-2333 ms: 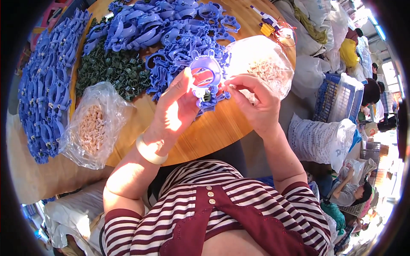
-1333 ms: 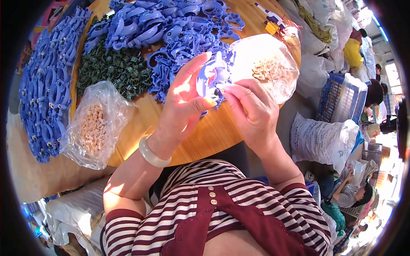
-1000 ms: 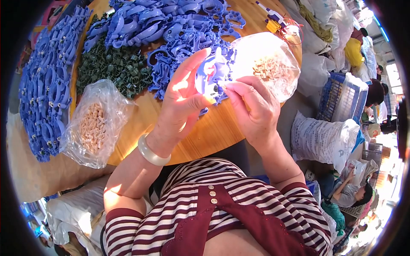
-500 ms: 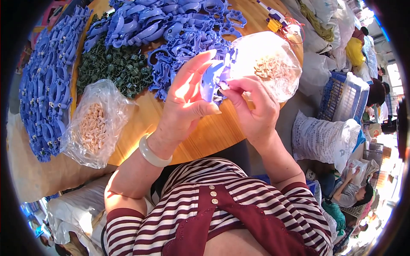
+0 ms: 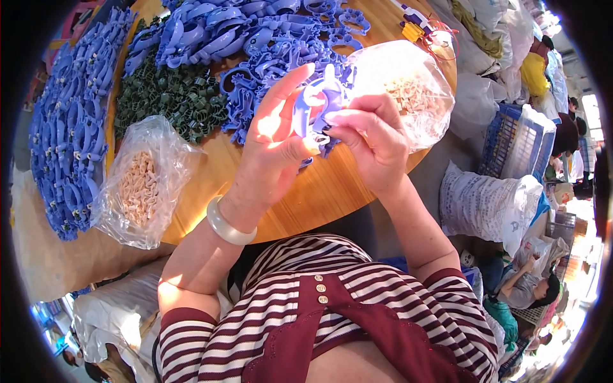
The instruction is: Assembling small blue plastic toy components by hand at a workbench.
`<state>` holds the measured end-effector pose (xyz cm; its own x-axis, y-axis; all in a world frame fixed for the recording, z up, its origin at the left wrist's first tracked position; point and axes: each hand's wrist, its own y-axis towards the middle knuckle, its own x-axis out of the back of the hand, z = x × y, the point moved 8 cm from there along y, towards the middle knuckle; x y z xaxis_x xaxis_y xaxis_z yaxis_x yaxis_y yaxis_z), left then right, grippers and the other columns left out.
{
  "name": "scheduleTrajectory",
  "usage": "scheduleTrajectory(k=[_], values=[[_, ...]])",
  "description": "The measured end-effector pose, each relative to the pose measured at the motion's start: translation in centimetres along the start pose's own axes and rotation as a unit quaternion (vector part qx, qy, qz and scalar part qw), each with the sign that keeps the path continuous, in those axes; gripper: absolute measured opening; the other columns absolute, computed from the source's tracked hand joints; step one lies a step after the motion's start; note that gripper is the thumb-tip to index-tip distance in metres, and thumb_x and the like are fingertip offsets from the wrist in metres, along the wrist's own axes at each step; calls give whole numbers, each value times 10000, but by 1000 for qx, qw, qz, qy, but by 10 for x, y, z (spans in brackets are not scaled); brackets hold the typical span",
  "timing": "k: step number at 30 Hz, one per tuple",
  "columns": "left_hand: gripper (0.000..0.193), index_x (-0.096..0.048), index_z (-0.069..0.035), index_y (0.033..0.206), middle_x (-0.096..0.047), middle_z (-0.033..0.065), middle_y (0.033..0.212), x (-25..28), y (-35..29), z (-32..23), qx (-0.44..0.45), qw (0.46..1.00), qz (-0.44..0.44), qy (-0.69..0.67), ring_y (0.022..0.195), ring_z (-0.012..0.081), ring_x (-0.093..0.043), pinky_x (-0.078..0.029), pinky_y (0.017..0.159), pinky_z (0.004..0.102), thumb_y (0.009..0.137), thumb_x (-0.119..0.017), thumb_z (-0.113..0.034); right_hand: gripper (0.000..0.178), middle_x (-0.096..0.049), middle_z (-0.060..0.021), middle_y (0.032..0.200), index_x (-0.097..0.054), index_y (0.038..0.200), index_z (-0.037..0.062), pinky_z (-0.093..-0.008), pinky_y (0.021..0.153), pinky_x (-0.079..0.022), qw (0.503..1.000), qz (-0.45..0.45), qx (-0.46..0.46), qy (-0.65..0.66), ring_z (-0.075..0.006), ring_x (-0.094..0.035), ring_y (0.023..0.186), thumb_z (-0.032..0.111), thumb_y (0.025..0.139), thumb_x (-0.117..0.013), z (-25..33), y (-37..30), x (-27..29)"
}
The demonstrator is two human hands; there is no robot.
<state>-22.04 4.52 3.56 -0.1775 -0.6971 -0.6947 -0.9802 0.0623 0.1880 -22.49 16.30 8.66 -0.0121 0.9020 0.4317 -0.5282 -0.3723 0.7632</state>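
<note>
Left grip [image 5: 269, 150] curled round a blue piece [image 5: 334, 101], thumb beneath and fingers along its far side. Right grip [image 5: 380, 142] narrow, thumb and forefinger pinched on the piece's right edge. Cannot tell whether some small part sits between those fingertips; bright sun and my own fingers hide it. Piece held up off the wooden surface [image 5: 306, 203], between my two grips, just on my side of the blue heap [image 5: 290, 54].

Stock near me: dark green parts [image 5: 169, 102] heaped left of centre; a clear bag [image 5: 115, 226] at the left rim of the surface, with pale parts [image 5: 139, 185] inside; a second clear bag [image 5: 435, 124] beyond my right grip, also with pale bits. A yellow and white tool [image 5: 414, 30] with thin red wires lies at the far right.

Progress, as I read it: long rows of blue pieces [image 5: 70, 127] lie at far left, small white and dark bits showing among them. I take these as the done lot. Piece in hand looks mid-work, both grips being busy on it. Left to do, by my judgement: plenty. Blue heap large, green heap thick, both bags well stocked.
</note>
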Motion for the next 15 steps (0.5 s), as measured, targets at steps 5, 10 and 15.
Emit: scheduleTrajectory(k=[5, 10, 15], values=[[814, -293, -43, 1356, -389, 79, 1260, -2, 5, -3, 9, 1000, -24, -16, 1184, 219, -395, -400, 943, 300, 649, -694, -7, 174, -543, -50, 827, -618, 819, 5, -256, 662, -446, 988, -33, -136, 69, -155, -547, 760, -35, 677, -710, -24, -6, 5], [581, -404, -3, 1288, -426, 142, 1292, -20, 1, -19, -101, 916, 29, 388, 1193, 283, -423, -361, 975, 371, 725, -542, -18, 98, -566, -70, 789, -593, 772, 25, -265, 650, -450, 982, -14, -158, 101, -156, -548, 730, -26, 733, -667, -28, -8, 6], [363, -471, 65, 1172, -387, 187, 1315, -33, -28, -31, -91, 817, 17, 569, 1182, 281, -423, -339, 949, 333, 861, -437, -119, 74, -534, -61, 844, -571, 762, 89, -348, 745, -435, 1000, 5, 1, 25, -253, -535, 814, 63, 703, -608, -10, -8, -8]])
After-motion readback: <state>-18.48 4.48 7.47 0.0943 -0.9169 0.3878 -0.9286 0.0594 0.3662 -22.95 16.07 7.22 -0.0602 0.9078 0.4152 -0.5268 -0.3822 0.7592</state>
